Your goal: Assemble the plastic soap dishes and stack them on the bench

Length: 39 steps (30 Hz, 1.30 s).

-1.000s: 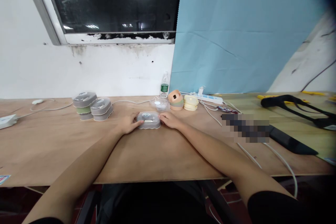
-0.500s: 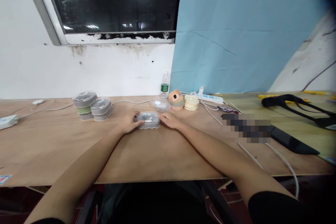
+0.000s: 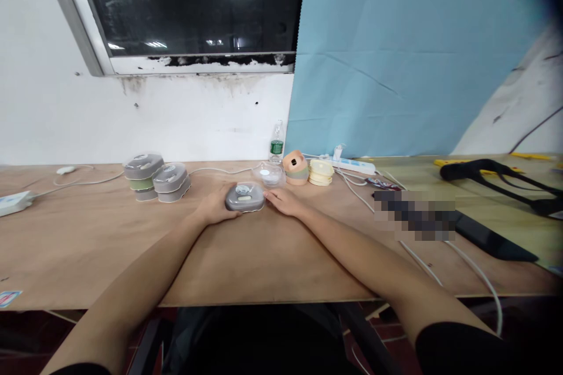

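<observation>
A grey, rounded container with a clear cover (image 3: 244, 197) is at the middle of the table, its label facing up. My left hand (image 3: 216, 206) grips its left end, with the thumb along the front edge and the fingers behind, partly hidden by the container. At the right end, my right hand (image 3: 285, 203) reaches in with fingers stretched out; the fingertips are at the rim, and whether they press on it I cannot tell. Just behind the right hand is a clear plastic piece (image 3: 270, 174).
Grey and green containers (image 3: 145, 173) are stacked at left beside another grey stack (image 3: 170, 183). Behind stand a water bottle (image 3: 277, 143), an orange stack (image 3: 295, 165) and yellow containers (image 3: 321, 171). A power strip (image 3: 354, 164), white cables and a black strap-like object (image 3: 484, 173) lie right.
The grey container has shifted slightly left and turned in my left hand, whose thumb has moved down to its front edge. My right hand has barely moved.
</observation>
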Each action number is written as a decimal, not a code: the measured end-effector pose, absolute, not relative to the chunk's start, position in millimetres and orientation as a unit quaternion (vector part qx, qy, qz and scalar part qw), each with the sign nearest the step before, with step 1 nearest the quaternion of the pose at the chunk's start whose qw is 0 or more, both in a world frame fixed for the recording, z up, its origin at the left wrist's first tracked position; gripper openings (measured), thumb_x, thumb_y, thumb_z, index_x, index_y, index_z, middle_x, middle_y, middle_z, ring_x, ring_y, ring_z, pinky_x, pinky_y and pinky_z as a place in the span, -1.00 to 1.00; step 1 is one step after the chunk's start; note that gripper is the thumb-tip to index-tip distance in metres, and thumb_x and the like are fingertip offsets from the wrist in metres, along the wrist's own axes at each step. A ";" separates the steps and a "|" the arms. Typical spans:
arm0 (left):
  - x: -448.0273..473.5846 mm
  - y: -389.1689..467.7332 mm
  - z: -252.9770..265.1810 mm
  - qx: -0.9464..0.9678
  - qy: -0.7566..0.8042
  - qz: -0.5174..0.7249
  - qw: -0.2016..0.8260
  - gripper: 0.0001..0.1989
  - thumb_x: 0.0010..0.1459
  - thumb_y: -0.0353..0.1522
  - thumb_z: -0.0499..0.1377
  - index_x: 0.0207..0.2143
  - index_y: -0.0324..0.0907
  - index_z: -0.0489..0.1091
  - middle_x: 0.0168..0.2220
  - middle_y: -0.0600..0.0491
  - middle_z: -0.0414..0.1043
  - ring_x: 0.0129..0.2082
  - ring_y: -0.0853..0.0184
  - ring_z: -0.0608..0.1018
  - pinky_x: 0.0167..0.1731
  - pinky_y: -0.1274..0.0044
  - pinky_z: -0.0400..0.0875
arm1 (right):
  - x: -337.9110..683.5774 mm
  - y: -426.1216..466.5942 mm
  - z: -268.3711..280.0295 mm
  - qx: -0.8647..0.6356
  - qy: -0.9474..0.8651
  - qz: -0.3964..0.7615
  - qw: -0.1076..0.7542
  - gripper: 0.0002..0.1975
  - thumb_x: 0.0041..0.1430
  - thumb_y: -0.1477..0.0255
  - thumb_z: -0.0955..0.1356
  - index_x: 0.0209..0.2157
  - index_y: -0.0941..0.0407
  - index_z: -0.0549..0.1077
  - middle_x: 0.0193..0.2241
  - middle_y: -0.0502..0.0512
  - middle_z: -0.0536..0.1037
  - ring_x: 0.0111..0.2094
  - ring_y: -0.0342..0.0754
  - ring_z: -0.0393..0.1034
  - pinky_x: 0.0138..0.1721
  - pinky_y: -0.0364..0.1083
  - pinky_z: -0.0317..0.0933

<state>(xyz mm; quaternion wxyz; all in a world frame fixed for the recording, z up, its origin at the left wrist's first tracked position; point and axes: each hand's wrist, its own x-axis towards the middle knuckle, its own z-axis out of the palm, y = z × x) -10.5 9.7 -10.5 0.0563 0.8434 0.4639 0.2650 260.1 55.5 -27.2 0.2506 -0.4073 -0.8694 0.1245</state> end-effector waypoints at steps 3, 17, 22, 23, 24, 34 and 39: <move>-16.5 11.3 -3.7 0.832 0.473 0.289 -0.020 -0.15 -0.10 -0.17 0.28 0.24 -0.13 0.08 0.15 -0.12 0.21 0.12 0.06 0.32 0.12 0.34 0.21 | 259.3 55.6 -29.2 -0.414 -0.873 0.103 0.237 -0.54 0.28 0.12 0.18 -0.48 0.16 0.44 -0.49 0.06 0.51 -0.46 -0.12 0.30 -0.43 -0.17 0.00; -99.8 16.1 15.5 0.423 0.738 0.488 -0.194 -0.10 -0.04 -0.06 0.26 0.24 -0.17 -0.06 0.13 -0.23 0.03 0.14 -0.09 0.17 0.07 0.04 0.01 | 258.5 55.2 -30.7 -0.413 -0.880 0.091 0.216 -0.73 0.21 0.21 0.29 -0.36 0.11 0.48 -0.38 0.05 0.55 -0.38 -0.11 0.36 -0.40 -0.17 0.04; -102.6 16.2 12.1 0.406 0.758 0.489 -0.146 -0.10 -0.01 -0.04 0.25 0.23 -0.18 -0.10 0.14 -0.25 0.00 0.12 -0.15 0.13 0.03 -0.01 -0.02 | 258.8 54.3 -30.2 -0.418 -0.878 0.093 0.215 -0.73 0.21 0.21 0.29 -0.36 0.11 0.48 -0.38 0.05 0.55 -0.39 -0.12 0.36 -0.41 -0.18 0.04; -102.6 16.6 11.9 0.406 0.759 0.488 -0.145 -0.08 -0.02 -0.05 0.26 0.24 -0.19 -0.13 0.15 -0.26 -0.01 0.13 -0.15 0.12 0.03 -0.01 -0.01 | 258.9 54.1 -30.1 -0.417 -0.878 0.094 0.216 -0.73 0.21 0.21 0.29 -0.36 0.12 0.48 -0.38 0.06 0.55 -0.39 -0.12 0.35 -0.42 -0.18 0.04; -102.7 17.3 11.7 0.404 0.759 0.489 -0.147 -0.05 -0.03 -0.05 0.27 0.25 -0.20 -0.15 0.16 -0.27 -0.03 0.13 -0.16 0.12 0.03 -0.01 -0.01 | 259.0 54.1 -30.0 -0.418 -0.877 0.095 0.216 -0.73 0.20 0.21 0.29 -0.36 0.12 0.48 -0.38 0.06 0.55 -0.40 -0.12 0.35 -0.42 -0.18 0.04; -104.8 25.7 7.4 0.367 0.751 0.520 -0.177 0.04 -0.12 -0.01 0.30 0.29 -0.11 -0.16 0.23 -0.23 -0.02 0.20 -0.10 0.12 0.11 0.03 0.00 | 259.5 55.7 -33.3 -0.415 -0.872 0.053 0.256 -0.75 0.20 0.25 0.29 -0.42 0.11 0.47 -0.45 0.02 0.54 -0.44 -0.14 0.33 -0.44 -0.18 0.01; -100.4 22.2 9.0 0.420 0.697 0.541 -0.214 -0.06 -0.03 -0.05 0.24 0.28 -0.19 -0.12 0.25 -0.25 -0.05 0.24 -0.08 0.05 0.14 0.02 -0.09 | 269.2 61.9 -30.5 -0.435 -0.804 -0.051 0.403 -0.71 0.23 0.27 0.24 -0.47 0.11 0.45 -0.52 0.03 0.51 -0.48 -0.13 0.32 -0.41 -0.16 0.07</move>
